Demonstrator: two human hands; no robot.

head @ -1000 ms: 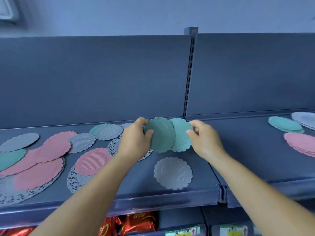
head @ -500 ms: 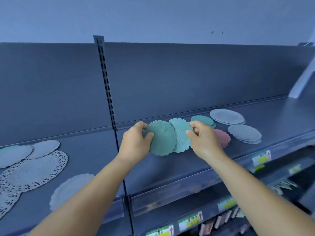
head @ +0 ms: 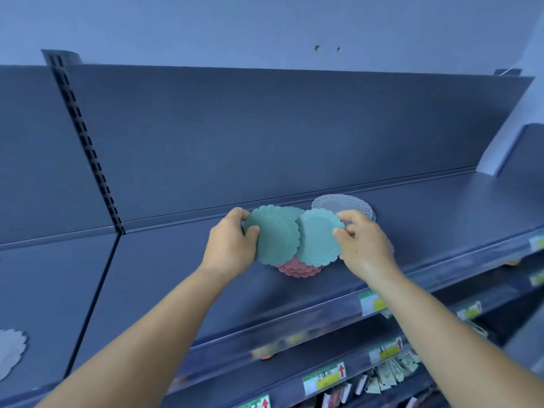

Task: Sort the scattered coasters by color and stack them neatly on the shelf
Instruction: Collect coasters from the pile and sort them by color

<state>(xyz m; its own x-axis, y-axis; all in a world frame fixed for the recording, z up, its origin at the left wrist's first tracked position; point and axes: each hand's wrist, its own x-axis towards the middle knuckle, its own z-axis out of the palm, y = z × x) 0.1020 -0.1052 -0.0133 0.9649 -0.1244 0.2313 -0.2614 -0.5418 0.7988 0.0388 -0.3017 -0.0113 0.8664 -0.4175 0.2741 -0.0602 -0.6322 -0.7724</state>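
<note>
My left hand (head: pixel 229 245) pinches a darker green scalloped coaster (head: pixel 275 235) by its left edge. In my right hand (head: pixel 363 242) is a lighter teal coaster (head: pixel 316 238), gripped at its right rim and overlapping the darker one. Both coasters hover over the grey shelf (head: pixel 164 260). A pink coaster stack (head: pixel 297 268) peeks out directly beneath them. Behind my right hand lies a grey lace coaster stack (head: pixel 341 204). Other stacks under my hands are hidden.
A slotted upright (head: pixel 85 142) divides the shelf bays. One white scalloped coaster (head: pixel 10 351) lies at the far left edge. Lower shelves carry price labels (head: pixel 325 378) and hanging packets (head: pixel 391 375). The shelf's back panel rises close behind the stacks.
My view and both hands have swung right along the shelf, leaving the scattered coasters behind. The two green coasters now hang over the sorted stacks, slightly more spread apart.
</note>
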